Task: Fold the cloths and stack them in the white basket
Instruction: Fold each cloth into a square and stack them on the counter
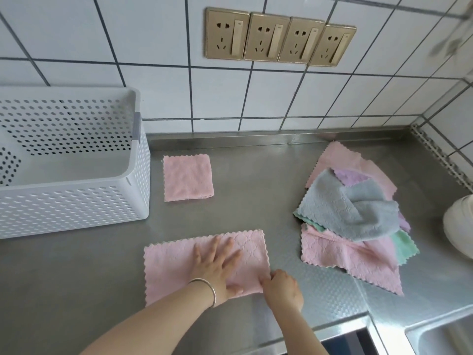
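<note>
My left hand (217, 267), a thin silver bangle (208, 290) on its wrist, lies flat with fingers spread apart on the pink scallop-edged microfibre cloth (174, 267) nearest me, pressing it onto the brushed steel counter (256, 196). My right hand (282, 288) is curled at that cloth's near right corner, fingertips pinched together on the edge. The cloth lies as a wide rectangle.

Off to the right sits a loose heap of unfolded cloths: a pink one (358, 260) at the front, a mint green one (404, 248) poking out beneath, a rumpled grey one (358, 213) on top, a lilac one (350, 176) and another pink one (340, 156) towards the wall. A white rounded object (459, 226) is cut off by the right edge; I cannot tell what it is.

Further back lies a small pink folded square cloth (188, 178), just beside the white perforated plastic basket (76, 208) on the left, which holds no cloths. Behind stands a white tiled wall (153, 85) with four gold sockets (280, 38).
</note>
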Available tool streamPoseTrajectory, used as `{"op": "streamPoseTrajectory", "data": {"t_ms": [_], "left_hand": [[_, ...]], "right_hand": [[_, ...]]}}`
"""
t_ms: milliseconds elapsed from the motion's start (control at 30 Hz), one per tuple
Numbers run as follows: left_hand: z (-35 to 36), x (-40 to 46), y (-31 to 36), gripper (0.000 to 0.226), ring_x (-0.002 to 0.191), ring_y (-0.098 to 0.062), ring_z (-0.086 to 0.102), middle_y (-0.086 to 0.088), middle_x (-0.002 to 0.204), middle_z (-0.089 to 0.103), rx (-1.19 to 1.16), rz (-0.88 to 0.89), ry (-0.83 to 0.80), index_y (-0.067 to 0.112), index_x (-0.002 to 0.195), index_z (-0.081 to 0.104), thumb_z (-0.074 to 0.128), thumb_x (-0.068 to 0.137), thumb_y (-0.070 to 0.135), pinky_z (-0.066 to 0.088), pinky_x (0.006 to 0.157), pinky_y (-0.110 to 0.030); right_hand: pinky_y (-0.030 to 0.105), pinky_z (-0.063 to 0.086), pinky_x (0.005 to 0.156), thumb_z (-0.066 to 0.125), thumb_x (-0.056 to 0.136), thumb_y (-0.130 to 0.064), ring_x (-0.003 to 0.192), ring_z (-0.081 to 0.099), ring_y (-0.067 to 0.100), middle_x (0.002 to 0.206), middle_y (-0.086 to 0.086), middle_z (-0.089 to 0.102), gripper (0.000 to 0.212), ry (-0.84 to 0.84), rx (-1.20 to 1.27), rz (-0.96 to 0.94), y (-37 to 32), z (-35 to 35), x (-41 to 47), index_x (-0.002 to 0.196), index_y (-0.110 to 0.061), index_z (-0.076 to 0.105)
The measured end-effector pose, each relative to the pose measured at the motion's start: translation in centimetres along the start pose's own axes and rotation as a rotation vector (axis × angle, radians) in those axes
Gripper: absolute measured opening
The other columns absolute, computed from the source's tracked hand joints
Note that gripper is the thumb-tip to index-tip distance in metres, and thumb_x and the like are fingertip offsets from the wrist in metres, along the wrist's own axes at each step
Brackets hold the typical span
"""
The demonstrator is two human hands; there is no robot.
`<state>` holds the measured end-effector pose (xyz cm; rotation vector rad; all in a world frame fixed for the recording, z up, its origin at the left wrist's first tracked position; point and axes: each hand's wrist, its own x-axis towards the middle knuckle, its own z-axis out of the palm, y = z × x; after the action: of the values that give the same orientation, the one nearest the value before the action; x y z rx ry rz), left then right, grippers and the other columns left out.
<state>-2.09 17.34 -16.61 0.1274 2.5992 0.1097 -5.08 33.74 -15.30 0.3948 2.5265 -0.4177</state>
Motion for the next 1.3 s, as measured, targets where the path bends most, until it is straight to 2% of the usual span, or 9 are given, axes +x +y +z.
{"op": "streamPoseTrajectory", "data": {"t_ms": [133,233,300,400,600,833,1033,1167,1300], "left_hand": [[-1.1,0.0,0.1,0.073,0.143,-0.023,-0.018,0.010,0.154,-0.019,-0.185,-0.001,0.038,0.038,0.145,0.008,0.042,0.083,0.057,-0.004,0.113,-0.056],[-3.4,-0.5,0.4,0.050,0.136,-0.016,0.032,0.005,0.146,0.038,-0.756,-0.159,0.225,0.025,0.134,0.043,0.049,0.088,0.043,0.026,0.112,-0.030],[-5.2,-0.9,0.1,0.031,0.109,-0.020,0.057,-0.001,0.112,0.065,-1.119,-0.264,0.218,0.021,0.104,0.064,0.051,0.087,0.044,0.039,0.098,-0.032],[-6.5,-1.9,-1.0,0.043,0.072,-0.027,0.054,-0.008,0.064,0.056,-1.190,-0.327,0.223,0.012,0.059,0.050,0.051,0.086,0.046,0.040,0.067,-0.034],[-5.0,-4.0,-4.8,0.032,0.085,-0.029,0.057,-0.016,0.087,0.061,-1.181,-0.563,0.234,0.009,0.073,0.054,0.044,0.094,0.031,0.033,0.071,-0.027],[-1.8,-5.9,-8.7,0.032,0.101,-0.032,0.062,-0.011,0.105,0.064,-1.618,-0.644,0.191,0.023,0.103,0.055,0.051,0.077,0.041,0.047,0.094,-0.037],[-0.3,-6.4,-10.2,0.031,0.099,-0.034,0.060,-0.019,0.105,0.066,-1.227,-0.824,0.295,0.008,0.104,0.062,0.048,0.089,0.032,0.045,0.081,-0.032],[1.0,-6.4,-10.6,0.029,0.098,-0.033,0.061,-0.014,0.106,0.068,-1.152,-0.825,0.372,0.013,0.108,0.061,0.054,0.086,0.031,0.045,0.080,-0.032],[1.6,-6.2,-10.9,0.026,0.092,-0.032,0.061,-0.011,0.099,0.069,-1.149,-0.800,0.436,0.014,0.101,0.062,0.059,0.083,0.032,0.047,0.079,-0.033]], "right_hand": [[0.028,0.042,0.075,0.047,0.084,-0.028,0.098,0.055,0.023,0.109,0.003,0.058,0.027,0.040,0.010,-0.043,-0.4,-0.2,-0.4,0.102,-0.016,0.063],[0.028,0.035,0.063,0.053,0.081,-0.017,0.079,0.049,0.022,0.093,0.000,0.049,0.004,0.236,0.132,-0.198,-1.5,-0.1,-1.9,0.084,-0.016,0.051],[0.027,0.034,0.055,0.058,0.070,-0.011,0.067,0.050,0.024,0.077,-0.002,0.049,0.013,0.426,0.194,-0.404,-2.7,0.4,-3.4,0.073,-0.017,0.047],[0.024,0.033,0.055,0.053,0.060,-0.022,0.063,0.049,0.018,0.070,-0.005,0.054,0.008,0.557,0.148,-0.749,-4.7,1.7,-5.6,0.067,-0.020,0.049],[0.024,0.033,0.066,0.054,0.055,-0.014,0.082,0.046,0.015,0.100,-0.008,0.051,0.029,0.493,0.125,-1.191,-7.3,5.0,-8.4,0.083,-0.020,0.049],[0.026,0.044,0.093,0.040,0.059,-0.018,0.128,0.039,0.014,0.140,0.001,0.048,0.074,0.249,-0.063,-1.043,-6.9,8.0,-7.5,0.133,-0.016,0.045],[0.025,0.046,0.094,0.034,0.063,-0.015,0.131,0.034,0.013,0.147,-0.010,0.032,0.082,0.187,-0.222,-0.991,-6.8,9.6,-7.6,0.144,-0.027,0.027],[0.025,0.039,0.100,0.036,0.062,-0.021,0.145,-0.005,0.012,0.157,-0.008,-0.010,0.095,0.245,-0.312,-0.972,-6.2,10.8,-6.9,0.148,-0.023,-0.004],[0.027,0.024,0.103,0.042,0.061,-0.034,0.145,-0.009,0.011,0.157,-0.005,0.016,0.083,0.206,-0.344,-0.963,-6.7,10.5,-7.0,0.143,-0.025,0.028]]}}
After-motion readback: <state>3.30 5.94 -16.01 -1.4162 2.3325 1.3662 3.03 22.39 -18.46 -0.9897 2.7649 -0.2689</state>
